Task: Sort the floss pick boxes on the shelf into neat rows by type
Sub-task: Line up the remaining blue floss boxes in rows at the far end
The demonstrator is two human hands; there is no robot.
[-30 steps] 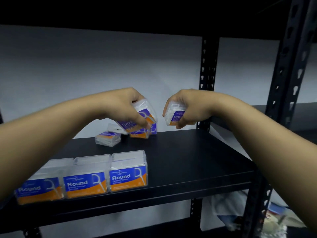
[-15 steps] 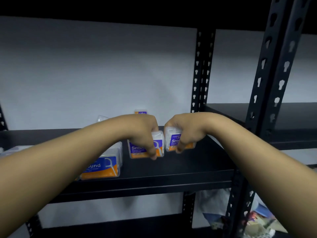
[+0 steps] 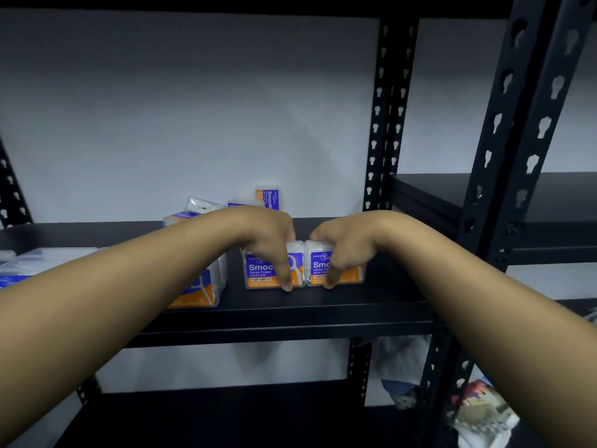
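Item one, pair of Smooth boxes: the left Smooth box [image 3: 274, 268] and the right Smooth box [image 3: 336, 265] now stand upright and side by side, touching, near the front edge of the shelf [image 3: 290, 313]; a second ago I saw both held in the air above the rear of the shelf, so they have come forward and down and are just set. Left hand [image 3: 268, 240] is curled over the top of its box, fingers [image 3: 286, 279] draped down the label to the shelf surface, gripping it; right hand [image 3: 342, 245] is curled the same way over its box, gripping it. Item two, Round box [image 3: 197, 286]: stands just outboard of my left fingers, partly hidden by my forearm, a small gap between it and the Smooth pair; more clear lids lie further that way at the frame edge. Item three, unsorted boxes [image 3: 269, 198]: a loose cluster behind my left fingers against the wall, one on end, others tilted. Judgement: the Smooth row is begun beside the Round row, two boxes entered. The cluster at the back is not yet sorted, and release of both boxes looks like the step in hand.
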